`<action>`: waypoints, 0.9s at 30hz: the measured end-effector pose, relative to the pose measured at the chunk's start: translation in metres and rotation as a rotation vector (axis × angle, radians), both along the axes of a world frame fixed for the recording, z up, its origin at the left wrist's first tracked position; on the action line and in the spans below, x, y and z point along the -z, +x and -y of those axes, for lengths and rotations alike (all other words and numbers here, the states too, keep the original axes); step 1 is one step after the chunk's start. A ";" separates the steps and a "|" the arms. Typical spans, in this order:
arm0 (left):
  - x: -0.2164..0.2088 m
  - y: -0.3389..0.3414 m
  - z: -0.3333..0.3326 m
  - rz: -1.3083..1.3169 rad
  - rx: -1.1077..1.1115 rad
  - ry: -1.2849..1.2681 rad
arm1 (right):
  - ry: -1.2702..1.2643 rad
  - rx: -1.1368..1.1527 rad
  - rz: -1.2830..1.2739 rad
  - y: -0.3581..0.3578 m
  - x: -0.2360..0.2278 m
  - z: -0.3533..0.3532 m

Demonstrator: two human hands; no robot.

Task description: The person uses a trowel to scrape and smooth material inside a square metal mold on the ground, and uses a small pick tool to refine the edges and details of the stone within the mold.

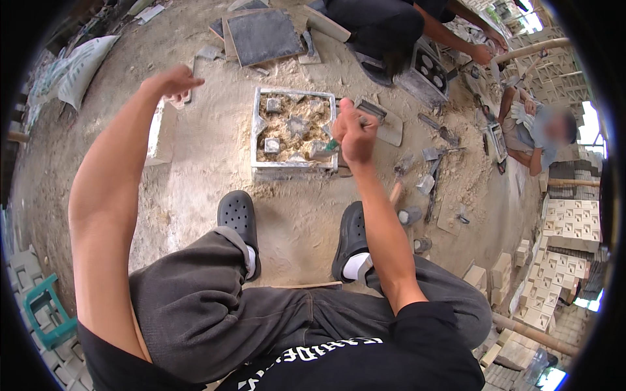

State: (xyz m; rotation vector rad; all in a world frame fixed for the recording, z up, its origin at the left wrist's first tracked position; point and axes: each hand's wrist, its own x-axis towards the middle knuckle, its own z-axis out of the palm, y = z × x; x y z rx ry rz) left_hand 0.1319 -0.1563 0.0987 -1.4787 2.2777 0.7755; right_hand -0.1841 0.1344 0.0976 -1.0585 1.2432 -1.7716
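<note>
A square metal mould (254,140) rests on the ground ahead of my feet. Sandy mix, several small grey blocks and a star-shaped centre piece lie inside it. Over its right edge, my right hand (357,135) is closed round a small tool with a green end (332,144) pointing down at the mould's lower right corner; the rest of that tool is mostly hidden by my fingers. My left hand (173,83) hovers to the mould's left, one finger stretched out and the others partly bent, with nothing visible in it. A thin metal piece (190,85) shows beside its fingers.
Dark square boards (264,36) lie beyond the mould. A pale block (160,133) stands left, near a white sack (78,72). To the right are scattered tools, a hammer (398,182) and another mould (427,72) by a crouching person. A second person (538,130) sits farther right.
</note>
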 end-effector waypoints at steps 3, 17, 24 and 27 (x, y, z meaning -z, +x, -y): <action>-0.009 -0.016 -0.007 -0.032 0.043 -0.017 | -0.042 -0.007 0.052 0.000 -0.021 -0.003; 0.029 -0.156 -0.201 -0.078 0.836 -0.103 | 0.113 0.074 0.128 -0.020 0.038 -0.019; 0.103 -0.156 -0.297 -0.148 1.214 -0.659 | 0.084 0.211 0.221 -0.022 0.028 -0.017; 0.108 -0.152 -0.299 -0.042 1.144 -0.581 | 0.015 0.269 0.212 -0.021 0.020 -0.020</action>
